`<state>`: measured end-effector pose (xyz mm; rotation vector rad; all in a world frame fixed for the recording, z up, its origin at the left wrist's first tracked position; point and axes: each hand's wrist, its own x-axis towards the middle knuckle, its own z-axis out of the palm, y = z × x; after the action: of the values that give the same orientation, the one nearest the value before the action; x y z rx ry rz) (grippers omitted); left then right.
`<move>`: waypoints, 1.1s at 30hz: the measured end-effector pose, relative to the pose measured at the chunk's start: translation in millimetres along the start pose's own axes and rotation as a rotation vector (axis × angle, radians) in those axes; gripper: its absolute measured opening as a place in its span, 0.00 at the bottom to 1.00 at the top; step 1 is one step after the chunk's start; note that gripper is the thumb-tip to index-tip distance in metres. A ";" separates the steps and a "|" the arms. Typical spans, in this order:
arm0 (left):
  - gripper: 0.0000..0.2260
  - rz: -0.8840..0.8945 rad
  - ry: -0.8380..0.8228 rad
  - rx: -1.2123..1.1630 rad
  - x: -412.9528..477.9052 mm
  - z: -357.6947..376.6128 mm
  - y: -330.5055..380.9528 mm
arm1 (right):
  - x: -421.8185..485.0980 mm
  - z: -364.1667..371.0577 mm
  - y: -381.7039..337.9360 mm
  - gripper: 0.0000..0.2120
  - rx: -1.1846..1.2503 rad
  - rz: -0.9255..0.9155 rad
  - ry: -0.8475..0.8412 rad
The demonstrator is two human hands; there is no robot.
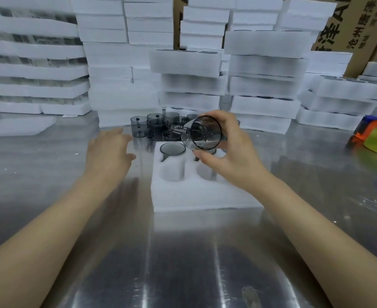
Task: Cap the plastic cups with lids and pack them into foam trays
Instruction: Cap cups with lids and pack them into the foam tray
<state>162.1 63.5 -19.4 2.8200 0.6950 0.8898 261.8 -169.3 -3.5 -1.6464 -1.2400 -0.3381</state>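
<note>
A white foam tray (pixel 196 194) lies on the steel table in front of me. One smoky grey plastic cup (pixel 172 149) sits in its far left pocket. My right hand (pixel 229 156) grips another smoky cup (pixel 205 135), tilted on its side above the tray's far right pocket, with its round end facing me. The two near pockets hold nothing. My left hand (pixel 109 150) hovers palm down, fingers relaxed, left of the tray and close to a cluster of several loose grey cups (pixel 156 127) behind it.
Tall stacks of white foam trays (pixel 265 70) wall off the back of the table, with cardboard boxes (pixel 356 30) behind them. A flat foam sheet (pixel 18 126) lies at the left. An orange and green tape dispenser (pixel 376 136) sits at the right edge.
</note>
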 end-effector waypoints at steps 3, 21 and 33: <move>0.14 0.019 0.178 -0.165 0.8 -10.5 8.0 | 0.3 1.0 1.2 0.30 0.018 0.032 0.025; 0.30 0.139 -0.126 -0.701 -22.4 -19.4 53.4 | -2.8 2.1 -4.8 0.16 -0.168 -0.109 -0.107; 0.11 0.185 -0.383 -0.920 -14.8 -20.9 51.1 | -3.6 -0.4 -10.2 0.16 -0.281 -0.217 -0.245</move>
<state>159.6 10.4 1.9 2.1117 -0.0510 0.4677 251.8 -172.0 -0.3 -1.8352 -1.6213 -0.4717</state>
